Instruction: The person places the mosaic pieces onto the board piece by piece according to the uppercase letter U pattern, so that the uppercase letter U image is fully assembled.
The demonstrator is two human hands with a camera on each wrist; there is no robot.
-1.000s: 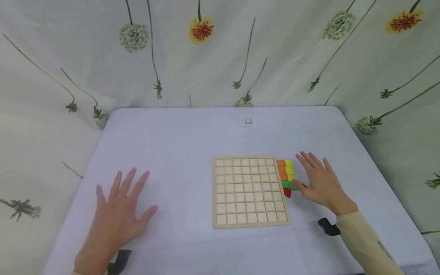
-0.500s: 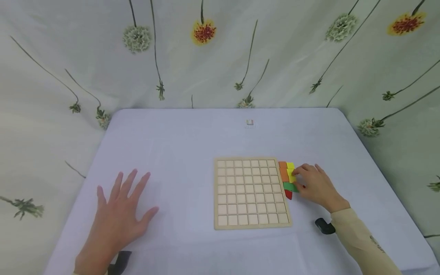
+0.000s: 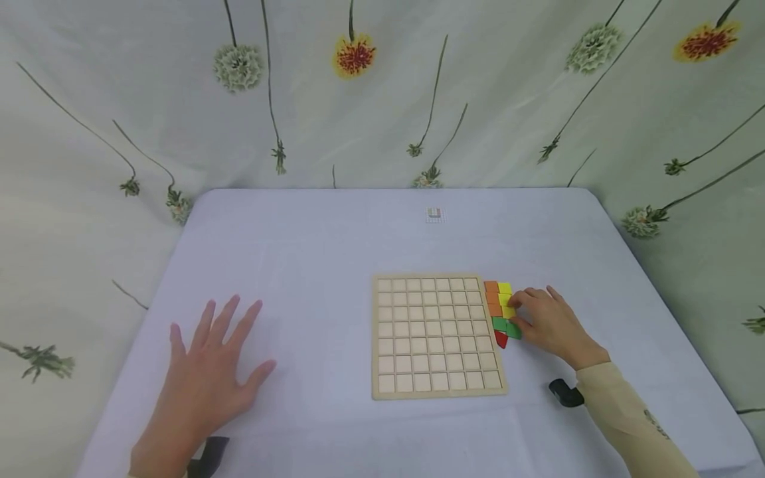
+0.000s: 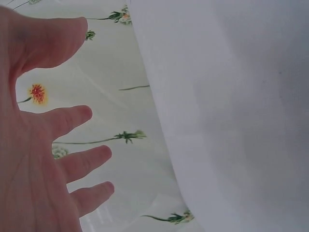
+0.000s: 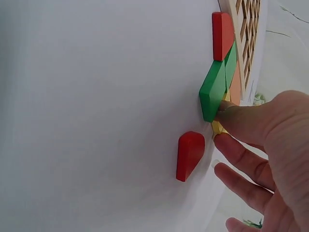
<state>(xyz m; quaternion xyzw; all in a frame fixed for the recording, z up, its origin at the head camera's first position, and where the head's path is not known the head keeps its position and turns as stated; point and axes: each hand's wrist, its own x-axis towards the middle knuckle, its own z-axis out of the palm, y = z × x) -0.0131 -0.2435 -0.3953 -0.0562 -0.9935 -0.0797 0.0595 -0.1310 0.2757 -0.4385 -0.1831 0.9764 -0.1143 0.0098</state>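
In the head view, my right hand (image 3: 556,325) is at the tile group right of the wooden grid board (image 3: 439,335). Its thumb and index finger pinch a yellow tile (image 3: 508,312), mostly covered by the thumb in the right wrist view. Two green tiles (image 3: 499,324) lie just below, the nearer green tile (image 5: 213,92) close to my thumb. Orange tiles (image 3: 492,299) line the board's edge. One red tile (image 3: 501,339) sits below the green ones; another red tile (image 5: 191,154) lies under my hand. My left hand (image 3: 206,372) is spread, holding nothing.
A white cloth covers the table (image 3: 299,252). A small printed grid card (image 3: 435,215) lies near its far edge. Flower-patterned fabric (image 3: 382,93) hangs behind and beside the table. Each wrist wears a black device (image 3: 566,393).
My right hand has come down and left onto the tiles, its fingers closing from a spread pose. The lower orange and green tiles have shifted slightly apart. My left hand stays put.
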